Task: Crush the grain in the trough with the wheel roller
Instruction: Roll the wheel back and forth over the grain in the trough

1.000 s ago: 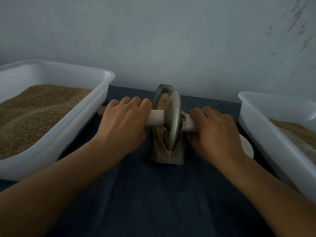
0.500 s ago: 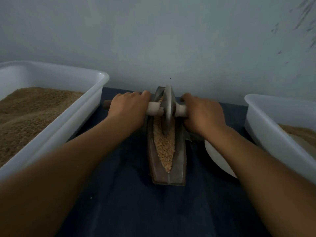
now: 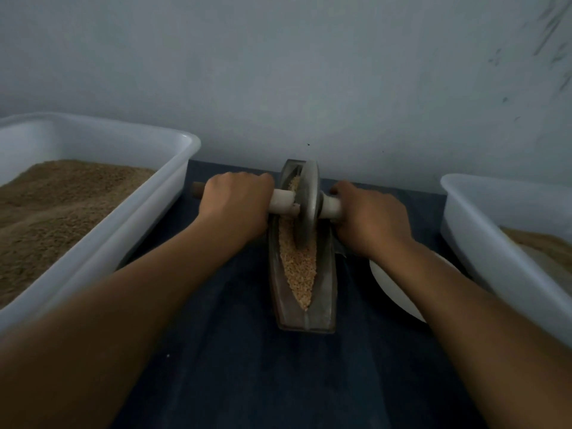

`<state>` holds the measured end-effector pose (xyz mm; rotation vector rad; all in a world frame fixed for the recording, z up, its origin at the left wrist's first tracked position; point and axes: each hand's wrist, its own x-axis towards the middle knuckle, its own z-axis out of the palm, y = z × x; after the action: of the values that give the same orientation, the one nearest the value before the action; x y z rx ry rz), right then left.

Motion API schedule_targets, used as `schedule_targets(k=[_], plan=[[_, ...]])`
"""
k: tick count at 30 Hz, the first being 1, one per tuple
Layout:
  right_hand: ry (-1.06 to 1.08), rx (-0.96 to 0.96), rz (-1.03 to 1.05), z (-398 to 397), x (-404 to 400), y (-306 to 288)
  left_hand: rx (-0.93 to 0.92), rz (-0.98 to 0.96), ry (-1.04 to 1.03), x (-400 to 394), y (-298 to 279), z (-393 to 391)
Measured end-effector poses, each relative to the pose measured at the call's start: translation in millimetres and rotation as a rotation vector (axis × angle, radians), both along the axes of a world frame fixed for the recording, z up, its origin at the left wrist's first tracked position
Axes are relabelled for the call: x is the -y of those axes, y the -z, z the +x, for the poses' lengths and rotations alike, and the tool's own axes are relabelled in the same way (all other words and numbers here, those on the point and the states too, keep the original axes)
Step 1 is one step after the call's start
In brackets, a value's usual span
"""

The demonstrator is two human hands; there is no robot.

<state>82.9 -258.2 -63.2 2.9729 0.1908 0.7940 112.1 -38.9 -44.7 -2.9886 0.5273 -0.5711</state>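
At the centre of the frame the left hand (image 3: pixel 236 204) and right hand (image 3: pixel 370 216) each curl tight round one end of the pale axle handle (image 3: pixel 283 201), holding the metal wheel roller (image 3: pixel 306 204) upright in the far half of the narrow metal trough (image 3: pixel 325 300), with grain (image 3: pixel 297 267) heaped along its groove. Uneven pressure could tilt the disc, I judge, so it rides up a wall and spills grain onto the dark cloth (image 3: pixel 247 366). Count: one roller, one trough, two hands, two white tubs, the left tub (image 3: pixel 173 181) and the right tub (image 3: pixel 483 230), both holding brown meal, and one white dish (image 3: pixel 399 292) lower right.
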Motion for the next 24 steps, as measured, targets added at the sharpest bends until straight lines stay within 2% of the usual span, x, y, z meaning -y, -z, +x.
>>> schedule_targets(k=[5,8,11,14,16,20,24], plan=[[-0.028,0.024,-0.044,-38.2,-6.0,2.2,0.044,-0.032,0.059,-11.8,5.8,-27.8],[-0.03,0.114,-0.063,-62.2,-12.2,3.4,-0.014,-0.085,0.093,-26.4,4.5,-39.2],[-0.053,0.176,-0.045,-79.0,-17.9,0.5,-0.036,-0.065,0.116,-37.0,2.3,-47.9],[-0.079,0.173,-0.031,-87.8,-16.2,-1.4,0.019,-0.035,0.113,-42.9,0.8,-54.3],[-0.081,0.168,-0.045,-88.3,-12.9,-0.7,0.076,0.01,0.072,-45.1,2.3,-53.9],[-0.07,0.183,-0.097,-72.7,-9.9,-0.3,-0.052,-0.049,-0.025,-38.3,7.5,-45.9],[-0.028,0.097,-0.105,-40.8,-7.5,-0.6,-0.063,-0.025,-0.068,-29.1,6.4,-30.6]])
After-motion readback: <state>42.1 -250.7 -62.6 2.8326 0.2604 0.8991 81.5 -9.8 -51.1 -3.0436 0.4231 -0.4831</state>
